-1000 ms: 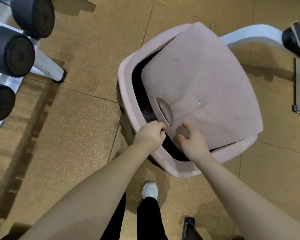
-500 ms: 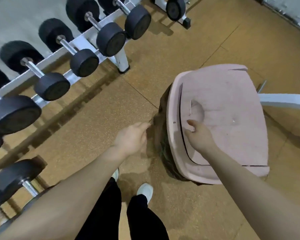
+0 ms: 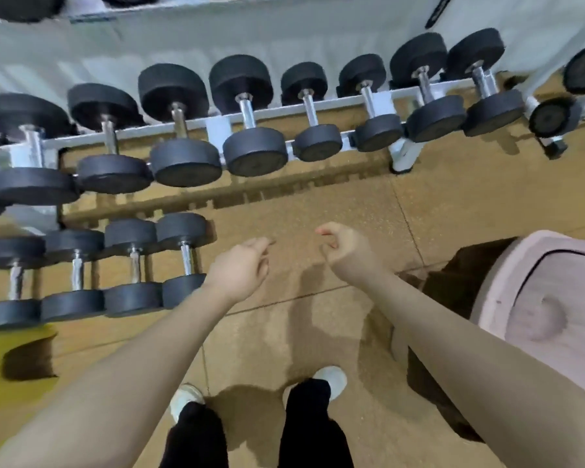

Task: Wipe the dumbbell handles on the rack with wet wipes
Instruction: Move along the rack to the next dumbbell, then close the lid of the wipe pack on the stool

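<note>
Loosely curled and holding nothing, both the left hand (image 3: 240,270) and right hand (image 3: 347,249) hung before black-headed, chrome-handled dumbbells (image 3: 247,119) on the white rack (image 3: 217,128).

The bin (image 3: 554,298) is cut off by the right edge. The leftmost dumbbells (image 3: 11,282) run past the left edge. The whole view is motion-blurred; a yellow object (image 3: 14,366) cannot be identified.

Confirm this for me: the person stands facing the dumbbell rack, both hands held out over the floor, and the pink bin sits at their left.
One thing is off: the pink bin sits at their right, beside the right arm, not the left. The head view shows it. The rest holds: the person faces the dumbbell rack, with the left hand and right hand held out over the floor.
</note>
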`<state>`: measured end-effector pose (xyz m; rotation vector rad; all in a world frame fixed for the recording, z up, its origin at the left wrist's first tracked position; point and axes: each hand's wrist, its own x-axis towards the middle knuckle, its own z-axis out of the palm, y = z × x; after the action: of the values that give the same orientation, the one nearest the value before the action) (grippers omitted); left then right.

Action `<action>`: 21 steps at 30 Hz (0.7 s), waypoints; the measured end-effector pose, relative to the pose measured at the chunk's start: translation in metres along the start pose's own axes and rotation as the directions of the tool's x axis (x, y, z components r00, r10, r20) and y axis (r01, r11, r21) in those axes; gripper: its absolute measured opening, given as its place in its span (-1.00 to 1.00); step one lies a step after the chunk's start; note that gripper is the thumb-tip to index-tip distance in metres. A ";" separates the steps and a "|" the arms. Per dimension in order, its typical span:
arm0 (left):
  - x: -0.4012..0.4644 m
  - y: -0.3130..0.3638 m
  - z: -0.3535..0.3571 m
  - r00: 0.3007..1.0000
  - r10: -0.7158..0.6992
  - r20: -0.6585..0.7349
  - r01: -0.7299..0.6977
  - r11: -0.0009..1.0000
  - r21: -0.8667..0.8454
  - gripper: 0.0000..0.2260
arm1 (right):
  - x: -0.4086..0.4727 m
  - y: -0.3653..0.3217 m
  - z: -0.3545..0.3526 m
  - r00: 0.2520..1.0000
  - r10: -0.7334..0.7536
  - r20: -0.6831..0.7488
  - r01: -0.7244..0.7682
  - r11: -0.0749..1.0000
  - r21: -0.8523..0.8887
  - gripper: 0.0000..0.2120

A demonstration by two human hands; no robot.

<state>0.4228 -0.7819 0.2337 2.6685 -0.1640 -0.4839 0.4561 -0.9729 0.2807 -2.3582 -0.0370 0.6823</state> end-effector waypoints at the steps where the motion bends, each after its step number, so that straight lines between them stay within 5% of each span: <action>1: -0.017 -0.033 -0.005 0.999 -0.053 -0.012 0.053 0.998 -0.016 -0.63 | 0.007 -0.025 0.028 0.998 -0.053 0.017 0.053 0.998 -0.031 -0.67; 6: -0.107 -0.175 -0.024 0.951 -0.299 -0.085 0.289 0.951 -0.112 -0.63 | 0.036 -0.138 0.163 0.963 -0.233 0.137 0.256 0.948 -0.190 -0.71; 12: -0.233 -0.349 -0.025 0.827 -0.552 -0.107 0.517 0.822 -0.240 -0.62 | 0.049 -0.282 0.341 0.800 -0.355 0.484 0.536 0.785 -0.311 -0.70; 16: -0.307 -0.428 -0.015 0.680 -0.725 -0.108 0.649 0.664 -0.372 -0.64 | 0.043 -0.342 0.444 0.665 -0.339 0.665 0.661 0.682 -0.313 -0.72; 18: -0.340 -0.456 -0.009 0.592 -0.799 -0.103 0.692 0.570 -0.443 -0.68 | 0.034 -0.366 0.487 0.579 -0.469 0.667 0.758 0.610 -0.229 -0.75; 21: -0.387 -0.505 -0.003 0.452 -0.887 -0.092 0.732 0.428 -0.530 -0.77 | 0.030 -0.396 0.560 0.447 -0.366 0.817 0.796 0.579 -0.176 -0.76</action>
<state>0.0836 -0.2520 0.1410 2.1414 1.3194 -0.2240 0.2712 -0.3236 0.1538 -2.1101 -1.5955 1.2660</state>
